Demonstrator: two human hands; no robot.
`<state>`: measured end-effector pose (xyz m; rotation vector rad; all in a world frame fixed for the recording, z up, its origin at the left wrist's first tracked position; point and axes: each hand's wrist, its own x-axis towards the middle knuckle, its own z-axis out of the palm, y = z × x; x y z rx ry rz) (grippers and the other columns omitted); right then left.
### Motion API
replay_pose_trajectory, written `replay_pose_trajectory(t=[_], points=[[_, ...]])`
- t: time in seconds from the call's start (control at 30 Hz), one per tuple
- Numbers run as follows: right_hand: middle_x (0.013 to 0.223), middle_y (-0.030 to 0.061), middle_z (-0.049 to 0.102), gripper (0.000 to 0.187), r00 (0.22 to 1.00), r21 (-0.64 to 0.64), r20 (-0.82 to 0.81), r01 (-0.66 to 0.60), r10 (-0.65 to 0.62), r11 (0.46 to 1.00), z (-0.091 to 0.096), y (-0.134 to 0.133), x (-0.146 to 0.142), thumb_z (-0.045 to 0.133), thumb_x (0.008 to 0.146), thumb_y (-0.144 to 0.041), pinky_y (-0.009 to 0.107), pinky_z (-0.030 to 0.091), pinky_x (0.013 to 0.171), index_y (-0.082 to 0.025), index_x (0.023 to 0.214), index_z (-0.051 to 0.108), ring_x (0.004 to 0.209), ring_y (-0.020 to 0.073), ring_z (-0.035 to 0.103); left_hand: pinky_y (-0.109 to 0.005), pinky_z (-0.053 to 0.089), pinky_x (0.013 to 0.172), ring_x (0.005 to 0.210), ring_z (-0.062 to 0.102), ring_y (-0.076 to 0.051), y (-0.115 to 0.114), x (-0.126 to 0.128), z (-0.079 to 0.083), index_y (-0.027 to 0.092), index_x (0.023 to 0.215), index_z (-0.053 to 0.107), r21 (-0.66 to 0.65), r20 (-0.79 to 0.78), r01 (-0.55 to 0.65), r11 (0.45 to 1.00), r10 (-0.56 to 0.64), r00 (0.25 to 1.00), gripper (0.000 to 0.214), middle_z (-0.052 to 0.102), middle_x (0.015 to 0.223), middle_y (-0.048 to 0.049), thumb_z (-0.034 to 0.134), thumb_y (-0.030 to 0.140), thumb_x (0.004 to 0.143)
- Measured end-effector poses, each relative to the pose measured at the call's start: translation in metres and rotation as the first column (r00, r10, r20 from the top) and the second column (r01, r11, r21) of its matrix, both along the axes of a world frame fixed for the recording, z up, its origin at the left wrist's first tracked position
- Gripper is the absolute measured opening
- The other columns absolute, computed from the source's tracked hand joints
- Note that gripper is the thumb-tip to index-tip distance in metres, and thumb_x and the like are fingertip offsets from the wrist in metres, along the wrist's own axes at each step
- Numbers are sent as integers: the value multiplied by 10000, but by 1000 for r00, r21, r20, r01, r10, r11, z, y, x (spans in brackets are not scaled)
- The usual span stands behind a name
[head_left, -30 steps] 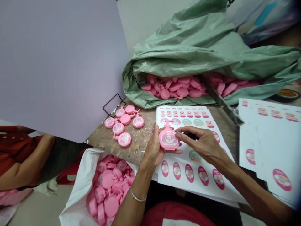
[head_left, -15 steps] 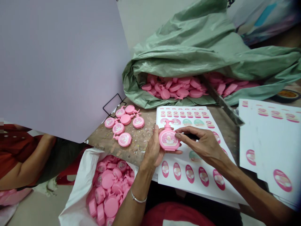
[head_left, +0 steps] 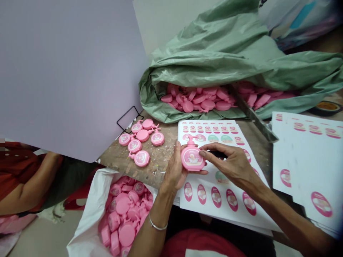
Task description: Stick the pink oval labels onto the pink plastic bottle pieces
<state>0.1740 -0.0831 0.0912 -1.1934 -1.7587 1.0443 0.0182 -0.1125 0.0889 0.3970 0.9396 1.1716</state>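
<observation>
My left hand (head_left: 176, 170) is closed around a small pink toy pump bottle (head_left: 192, 165), held upright with its round front facing me. A pink label with a picture in the middle covers that front. My right hand (head_left: 232, 163) is pinched at the label's right edge, thumb and forefinger touching it. A slim black tool (head_left: 219, 154) shows between those fingers; its exact kind I cannot make out. Beneath both hands lies a stack of sticker sheets (head_left: 209, 203) printed with pink ovals and other small labels.
Several pink bottles (head_left: 142, 158) lie left on the worn table. A white sack (head_left: 89, 200) of pink bottles stands below. Behind, a green sack (head_left: 187, 67) holds more, with a metal bar (head_left: 254, 116) across its opening. More sheets (head_left: 302, 164) lie right. Another person's arm (head_left: 34, 184) is far left.
</observation>
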Motion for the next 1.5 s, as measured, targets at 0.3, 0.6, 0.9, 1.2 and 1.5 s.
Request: replay_pose_trajectory(t=[0.3,0.6,0.9,1.2,1.5], points=[[792,6,704,238,1000,7,-3,22,-22,1000,1,-2,0,679,785,-438,240,468,595,-217,860,726,658,134,603,-381,607,695,860,689,-227,-1,3,1,107,1139,615,-4,16,-12,1000,12,1000,543,690,995,-133,293,509,966],[811,-2,712,233,1000,11,0,29,-29,1000,1,-2,0,676,789,-435,236,470,609,-225,875,730,668,127,607,-388,608,699,873,688,-233,0,2,3,104,1145,607,1,23,0,1000,0,1000,543,691,996,-136,272,495,975],[819,29,717,289,999,28,43,28,-29,999,5,-2,-3,624,809,-487,286,485,607,-223,876,722,684,171,623,-367,612,669,839,680,-227,-4,0,6,122,1098,603,123,-37,64,990,-60,998,445,662,1015,-123,562,499,864],[1091,175,681,637,859,448,410,103,-306,888,-1,6,7,655,737,-585,519,389,926,-142,1193,616,1008,351,615,-376,585,737,839,668,-207,-8,-5,1,146,1175,472,131,-72,103,986,-94,993,591,647,942,-68,769,169,665],[1204,164,613,713,951,286,252,103,-179,953,-28,52,-3,691,680,-591,478,461,911,-168,1228,523,1072,309,586,-316,576,693,893,670,-234,-13,-13,-8,148,1080,535,99,-98,214,972,-204,974,447,667,996,-107,744,180,686]])
